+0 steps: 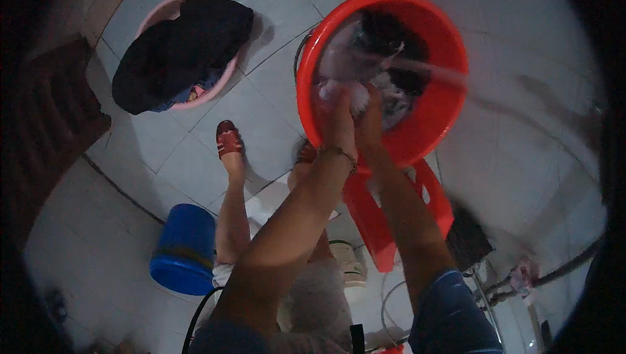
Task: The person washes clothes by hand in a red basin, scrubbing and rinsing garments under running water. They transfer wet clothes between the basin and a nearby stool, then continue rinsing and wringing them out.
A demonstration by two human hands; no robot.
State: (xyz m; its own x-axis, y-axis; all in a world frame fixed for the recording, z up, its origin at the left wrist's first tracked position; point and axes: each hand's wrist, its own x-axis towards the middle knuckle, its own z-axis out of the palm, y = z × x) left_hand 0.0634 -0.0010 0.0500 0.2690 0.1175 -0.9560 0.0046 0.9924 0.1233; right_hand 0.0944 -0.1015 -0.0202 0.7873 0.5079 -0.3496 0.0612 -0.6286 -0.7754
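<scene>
A red plastic tub (452, 55) stands in front of me with water and wet laundry inside. My left hand (337, 107) and my right hand (372, 104) are together at its near left side, below the rim. Between them bulges a pale, sudsy cloth (359, 97), and the fingers of both seem closed on it, though suds and shadow blur them. Dark cloth (391, 31) lies deeper in the tub, beside more greyish fabric (398, 104). Across the right rim runs a blurred, pale strip that could be a hose or a water stream (425, 65).
A red plastic stool (435, 202) shows below the tub. On the tiled floor (274, 90) at left sits a pink basin (230, 80), draped with black cloth (181, 55). A blue bucket (183, 241) is near my leg, a pale container (349, 266) behind. Dark furniture (54, 124) borders the left.
</scene>
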